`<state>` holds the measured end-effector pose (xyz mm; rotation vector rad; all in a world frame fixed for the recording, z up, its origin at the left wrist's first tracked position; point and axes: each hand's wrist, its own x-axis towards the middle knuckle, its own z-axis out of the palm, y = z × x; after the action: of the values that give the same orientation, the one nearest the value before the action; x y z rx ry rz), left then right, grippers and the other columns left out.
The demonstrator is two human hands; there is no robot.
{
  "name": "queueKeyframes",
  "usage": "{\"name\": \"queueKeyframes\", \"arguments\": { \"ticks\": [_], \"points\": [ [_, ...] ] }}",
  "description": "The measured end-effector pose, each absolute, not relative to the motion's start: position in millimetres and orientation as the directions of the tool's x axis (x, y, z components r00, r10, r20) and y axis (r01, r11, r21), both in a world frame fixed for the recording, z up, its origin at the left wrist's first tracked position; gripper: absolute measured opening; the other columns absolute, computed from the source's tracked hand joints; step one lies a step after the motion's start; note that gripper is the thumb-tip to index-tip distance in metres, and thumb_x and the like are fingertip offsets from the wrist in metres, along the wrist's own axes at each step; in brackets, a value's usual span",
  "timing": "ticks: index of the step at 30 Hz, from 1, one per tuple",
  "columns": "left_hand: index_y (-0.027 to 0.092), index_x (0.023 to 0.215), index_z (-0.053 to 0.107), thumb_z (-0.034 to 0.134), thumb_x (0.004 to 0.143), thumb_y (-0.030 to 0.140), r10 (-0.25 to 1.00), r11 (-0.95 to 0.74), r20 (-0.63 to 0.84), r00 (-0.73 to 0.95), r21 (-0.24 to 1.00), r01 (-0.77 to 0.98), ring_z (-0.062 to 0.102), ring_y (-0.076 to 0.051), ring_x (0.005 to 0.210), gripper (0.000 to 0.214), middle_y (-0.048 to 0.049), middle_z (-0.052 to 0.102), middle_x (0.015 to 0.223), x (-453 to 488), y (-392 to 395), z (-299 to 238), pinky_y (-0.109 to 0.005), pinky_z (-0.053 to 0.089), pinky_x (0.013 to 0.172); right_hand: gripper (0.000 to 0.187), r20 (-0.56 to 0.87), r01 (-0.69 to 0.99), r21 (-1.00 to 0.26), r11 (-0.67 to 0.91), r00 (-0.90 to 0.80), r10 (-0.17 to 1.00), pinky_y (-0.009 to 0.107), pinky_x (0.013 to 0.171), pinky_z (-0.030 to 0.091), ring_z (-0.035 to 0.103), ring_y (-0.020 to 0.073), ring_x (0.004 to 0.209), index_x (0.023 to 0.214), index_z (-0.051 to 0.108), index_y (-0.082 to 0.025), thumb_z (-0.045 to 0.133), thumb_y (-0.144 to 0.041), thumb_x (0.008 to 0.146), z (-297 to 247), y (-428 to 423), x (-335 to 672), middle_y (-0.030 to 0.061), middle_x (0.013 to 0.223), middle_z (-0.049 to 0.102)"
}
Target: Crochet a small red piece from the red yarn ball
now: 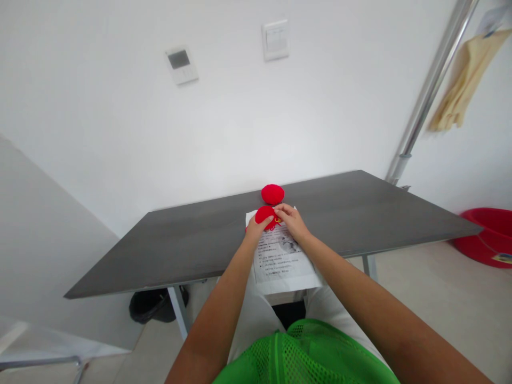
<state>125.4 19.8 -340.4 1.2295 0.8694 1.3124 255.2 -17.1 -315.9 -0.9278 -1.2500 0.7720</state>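
A rounded red piece that looks like yarn work [264, 214] is held in my left hand [256, 230], its thumb pressed on the near side. Loose red strands hang from its lower edge. My right hand [291, 220] pinches at the piece's right edge, with thumb and fingertips together. Close to those fingertips shows a small yellow bit [278, 219], too small to name; whether it is part of a tool I cannot tell. Just beyond the hands sits a ball of red yarn [272, 194]. Under both hands lies a printed paper sheet [280, 269], overhanging the table's front edge.
The dark grey table [192, 240] stands against a white wall. Below its left side is a black bin [152, 305]; a red tub [486, 234] is on the floor at right. Beige gloves [464, 85] hang beside a metal pole [430, 98].
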Motion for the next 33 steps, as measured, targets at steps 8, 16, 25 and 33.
{"name": "queueKeyframes", "arguments": {
  "ticks": [8,16,25,33],
  "points": [
    [0.017,0.094,0.070,0.082,0.055,0.033,0.972,-0.162,0.192,0.133,0.964,-0.213,0.065,-0.018,0.074,0.044,-0.0041,0.071,0.082,124.8,18.9,-339.8,-0.027,0.050,0.067,0.017,0.423,-0.004,-0.903,0.430,0.173,0.889,0.029,0.073,0.042,0.053,0.0155,0.072,0.070,0.058,-0.022,0.059,-0.039,0.069,-317.7,-15.4,255.4,-0.0010,0.074,0.060],
    [0.017,0.092,0.070,0.083,0.054,0.033,0.974,-0.153,0.181,0.133,0.969,-0.194,0.064,-0.017,0.072,0.042,-0.0038,0.071,0.080,124.9,18.5,-339.4,-0.025,0.049,0.063,0.018,0.430,-0.012,-0.899,0.438,0.169,0.887,0.029,0.071,0.042,0.052,0.0148,0.068,0.067,0.057,-0.022,0.061,-0.039,0.069,-314.7,-18.1,254.8,-0.0018,0.069,0.058],
    [0.018,0.094,0.070,0.083,0.054,0.033,0.976,-0.126,0.157,0.153,0.973,-0.194,0.063,-0.016,0.069,0.045,-0.0030,0.070,0.079,124.9,17.5,-339.0,-0.024,0.049,0.059,0.015,0.421,-0.010,-0.903,0.430,0.175,0.890,0.029,0.070,0.041,0.051,0.0142,0.066,0.066,0.056,-0.022,0.059,-0.036,0.069,-315.7,-17.0,255.2,-0.0019,0.068,0.056],
    [0.018,0.095,0.070,0.082,0.055,0.035,0.968,-0.155,0.187,0.168,0.971,-0.184,0.063,-0.017,0.071,0.045,-0.0034,0.070,0.081,125.1,17.4,-338.7,-0.027,0.051,0.065,0.016,0.419,-0.017,-0.904,0.428,0.166,0.892,0.029,0.072,0.042,0.054,0.0148,0.070,0.068,0.059,-0.022,0.060,-0.038,0.070,-315.5,-17.9,255.1,-0.0012,0.072,0.059]
  ]
}}
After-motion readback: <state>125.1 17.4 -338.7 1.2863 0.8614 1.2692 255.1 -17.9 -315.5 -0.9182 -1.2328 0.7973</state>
